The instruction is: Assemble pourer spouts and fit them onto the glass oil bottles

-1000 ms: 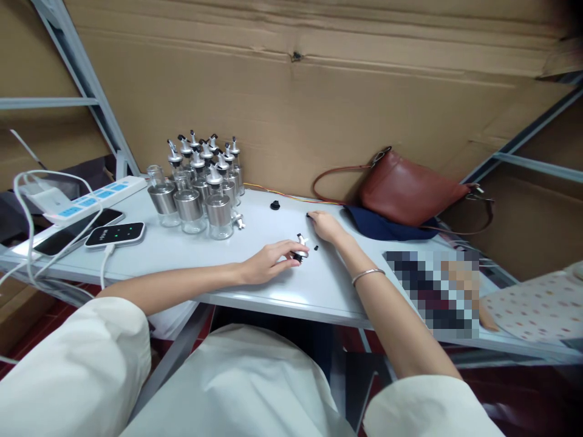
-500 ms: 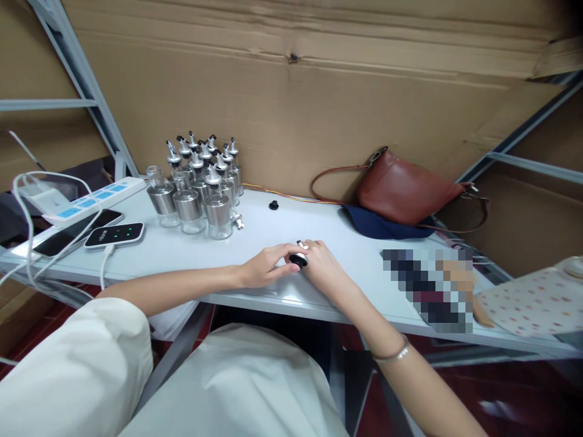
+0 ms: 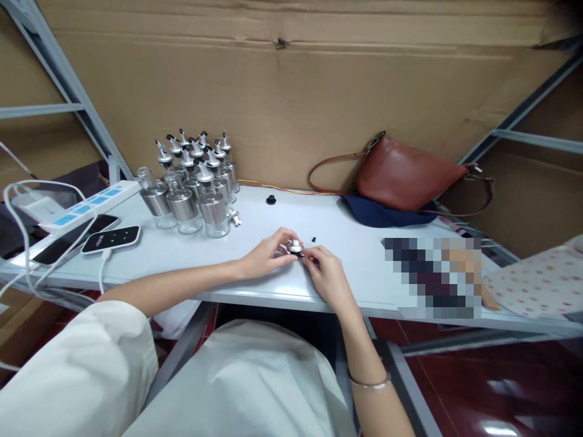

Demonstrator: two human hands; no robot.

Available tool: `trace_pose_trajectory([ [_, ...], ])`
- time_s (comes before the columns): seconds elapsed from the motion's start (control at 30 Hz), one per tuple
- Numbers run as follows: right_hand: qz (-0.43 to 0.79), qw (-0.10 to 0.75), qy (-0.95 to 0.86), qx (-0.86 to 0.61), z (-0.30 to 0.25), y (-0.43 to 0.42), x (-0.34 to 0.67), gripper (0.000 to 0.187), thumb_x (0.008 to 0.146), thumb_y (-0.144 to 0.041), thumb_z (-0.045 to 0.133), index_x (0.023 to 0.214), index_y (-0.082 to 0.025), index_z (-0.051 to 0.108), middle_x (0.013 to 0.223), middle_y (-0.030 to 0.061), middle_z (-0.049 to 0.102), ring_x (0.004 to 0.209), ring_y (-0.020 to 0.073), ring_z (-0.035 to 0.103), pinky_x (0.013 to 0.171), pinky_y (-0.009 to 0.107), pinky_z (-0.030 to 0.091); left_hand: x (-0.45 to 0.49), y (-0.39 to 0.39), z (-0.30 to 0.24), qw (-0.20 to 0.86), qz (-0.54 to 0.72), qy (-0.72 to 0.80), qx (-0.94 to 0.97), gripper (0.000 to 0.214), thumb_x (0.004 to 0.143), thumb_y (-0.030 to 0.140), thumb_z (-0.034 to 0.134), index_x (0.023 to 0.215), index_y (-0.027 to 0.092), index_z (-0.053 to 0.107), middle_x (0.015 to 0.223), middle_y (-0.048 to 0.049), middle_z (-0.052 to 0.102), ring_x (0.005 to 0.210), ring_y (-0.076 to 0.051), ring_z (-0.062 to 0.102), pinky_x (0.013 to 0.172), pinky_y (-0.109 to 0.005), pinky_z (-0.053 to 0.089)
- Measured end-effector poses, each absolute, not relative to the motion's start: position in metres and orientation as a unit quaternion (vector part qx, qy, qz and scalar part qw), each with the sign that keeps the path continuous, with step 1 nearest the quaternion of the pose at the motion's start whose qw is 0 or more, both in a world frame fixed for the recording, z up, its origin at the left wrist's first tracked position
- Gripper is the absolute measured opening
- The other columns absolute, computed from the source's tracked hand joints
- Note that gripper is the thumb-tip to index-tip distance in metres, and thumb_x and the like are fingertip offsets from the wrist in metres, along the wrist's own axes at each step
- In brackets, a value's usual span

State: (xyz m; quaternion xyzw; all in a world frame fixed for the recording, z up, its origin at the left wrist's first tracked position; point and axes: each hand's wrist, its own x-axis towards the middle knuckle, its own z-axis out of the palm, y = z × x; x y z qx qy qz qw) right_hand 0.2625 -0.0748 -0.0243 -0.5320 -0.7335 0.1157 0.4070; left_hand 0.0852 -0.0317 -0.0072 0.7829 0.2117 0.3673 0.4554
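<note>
Between the thumb and fingers of my left hand [image 3: 266, 256] is a silver pourer spout [image 3: 295, 247], held just above the table with its black underside down. My right hand [image 3: 328, 276] pinches at the spout's black lower edge from the right; its fingertips partly cover that spot. Just beyond the right fingers lies a tiny black piece [image 3: 314, 239]. Farther back sits a black stopper [image 3: 271, 199]. Several glass bottles with steel sleeves [image 3: 213, 208] stand at the left, most topped with silver pourers. A loose silver spout part [image 3: 234, 217] lies beside the front bottle.
A power strip [image 3: 93, 205], a dark phone [image 3: 75, 240] and a cabled device with green lights [image 3: 112, 240] lie at the left. A brown bag [image 3: 405, 173] rests on a dark blue cloth [image 3: 387, 215] at the back right. Cardboard [image 3: 282, 109] walls the back.
The spout has turned from its black base facing me to spout up. My right hand has shifted from behind it to its lower right edge. The tiny black piece now shows on the table.
</note>
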Motion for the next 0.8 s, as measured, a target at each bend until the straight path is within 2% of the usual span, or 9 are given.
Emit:
trace_pose_trajectory([
  [0.13, 0.172, 0.488, -0.655, -0.551, -0.027, -0.074, 0.269, 0.016, 0.082, -0.021, 0.048, 0.085, -0.018, 0.064, 0.084, 0.0069, 0.062, 0.071, 0.0187, 0.060, 0.069, 0.033, 0.048, 0.086, -0.031, -0.010, 0.492, 0.365, 0.203, 0.764, 0.070, 0.080, 0.022, 0.064, 0.135, 0.024, 0.021, 0.107, -0.0089, 0.062, 0.096, -0.015, 0.059, 0.082, -0.029, 0.046],
  [0.27, 0.235, 0.559, -0.583, -0.541, -0.026, -0.074, 0.270, 0.019, 0.083, -0.030, 0.051, 0.091, -0.017, 0.062, 0.082, 0.0042, 0.059, 0.063, 0.0151, 0.059, 0.064, 0.031, 0.048, 0.087, -0.030, -0.009, 0.518, 0.311, 0.196, 0.772, 0.092, 0.076, 0.021, 0.068, 0.144, 0.024, 0.007, 0.099, -0.0060, 0.065, 0.090, -0.014, 0.060, 0.085, -0.031, 0.045],
  [0.43, 0.262, 0.608, -0.540, -0.520, -0.019, -0.079, 0.265, 0.022, 0.082, -0.034, 0.056, 0.093, -0.017, 0.065, 0.065, -0.0013, 0.056, 0.061, 0.0145, 0.058, 0.063, 0.029, 0.048, 0.086, -0.033, -0.005, 0.567, 0.253, 0.169, 0.765, 0.100, 0.074, 0.018, 0.069, 0.147, 0.025, 0.001, 0.090, -0.0027, 0.064, 0.085, -0.013, 0.061, 0.088, -0.034, 0.044],
  [0.6, 0.265, 0.625, -0.540, -0.498, -0.017, -0.083, 0.262, 0.011, 0.075, -0.028, 0.067, 0.077, -0.018, 0.065, 0.068, -0.0003, 0.063, 0.057, 0.0131, 0.059, 0.063, 0.029, 0.047, 0.085, -0.034, -0.003, 0.576, 0.242, 0.169, 0.762, 0.102, 0.072, 0.018, 0.071, 0.147, 0.027, 0.002, 0.081, 0.0010, 0.061, 0.082, -0.013, 0.061, 0.084, -0.031, 0.044],
  [0.8, 0.203, 0.636, -0.575, -0.473, -0.017, -0.085, 0.262, 0.008, 0.076, -0.025, 0.067, 0.071, -0.020, 0.066, 0.070, 0.0011, 0.064, 0.070, 0.0167, 0.062, 0.069, 0.031, 0.049, 0.085, -0.033, -0.005, 0.572, 0.264, 0.176, 0.756, 0.100, 0.075, 0.020, 0.070, 0.147, 0.026, 0.001, 0.085, 0.0000, 0.061, 0.080, -0.012, 0.059, 0.083, -0.030, 0.043],
])
